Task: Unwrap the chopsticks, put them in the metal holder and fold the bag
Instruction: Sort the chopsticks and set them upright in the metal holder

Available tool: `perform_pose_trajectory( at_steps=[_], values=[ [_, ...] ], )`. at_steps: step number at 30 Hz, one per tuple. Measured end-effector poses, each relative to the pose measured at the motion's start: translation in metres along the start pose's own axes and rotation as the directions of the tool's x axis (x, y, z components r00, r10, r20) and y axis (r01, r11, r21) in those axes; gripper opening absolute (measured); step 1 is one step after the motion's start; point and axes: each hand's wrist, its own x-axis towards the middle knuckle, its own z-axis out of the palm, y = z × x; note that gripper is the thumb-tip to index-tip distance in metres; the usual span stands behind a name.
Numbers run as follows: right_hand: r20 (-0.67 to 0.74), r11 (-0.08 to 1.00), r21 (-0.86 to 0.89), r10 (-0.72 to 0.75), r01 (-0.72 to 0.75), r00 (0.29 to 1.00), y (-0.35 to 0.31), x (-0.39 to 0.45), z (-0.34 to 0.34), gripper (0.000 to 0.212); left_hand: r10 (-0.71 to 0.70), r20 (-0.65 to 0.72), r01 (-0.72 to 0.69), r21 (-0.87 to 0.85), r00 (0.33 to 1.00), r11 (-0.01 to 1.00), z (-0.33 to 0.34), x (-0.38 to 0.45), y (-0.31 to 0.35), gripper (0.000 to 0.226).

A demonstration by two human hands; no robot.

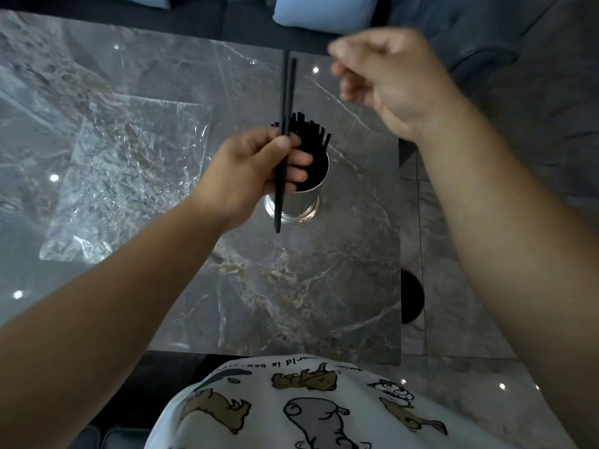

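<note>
Our left hand [256, 170] pinches a pair of black chopsticks [285, 124] above the metal holder [303, 202] (already bristling with others) near the table's [291, 303] right edge. Our right hand [385, 82] hovers blurred, fingers curled on nothing we can see; the clear bag [129, 176] lies flat toward the left edge.

You're in a home living room: a grey sofa [505, 43] with light-blue cushions [324, 11] sits behind the glossy marble-look worktop [291, 286], above a grey tiled floor [460, 303].
</note>
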Motion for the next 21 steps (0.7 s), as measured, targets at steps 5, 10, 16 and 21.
perform_pose_trajectory(
  at_steps=[5,10,16,21],
  values=[
    [-0.084,0.885,-0.391,0.239,-0.252,0.967,0.084,-0.016,-0.003,0.037,-0.139,-0.129,0.111,-0.202,0.982,0.973,-0.017,-0.025,-0.037,0.014],
    [-0.047,0.915,-0.348,0.203,-0.207,0.978,0.100,-0.014,0.014,0.021,-0.199,-0.153,0.162,-0.225,0.968,0.961,-0.015,-0.029,-0.046,0.017],
    [-0.053,0.940,-0.293,0.169,-0.177,0.984,0.094,-0.009,0.018,0.004,-0.219,-0.152,0.180,-0.231,0.964,0.956,-0.012,-0.021,-0.043,0.014],
    [-0.068,0.943,-0.282,0.162,-0.175,0.984,0.093,-0.009,0.019,0.002,-0.210,-0.142,0.175,-0.226,0.967,0.958,-0.012,-0.017,-0.042,0.013]
  ],
)
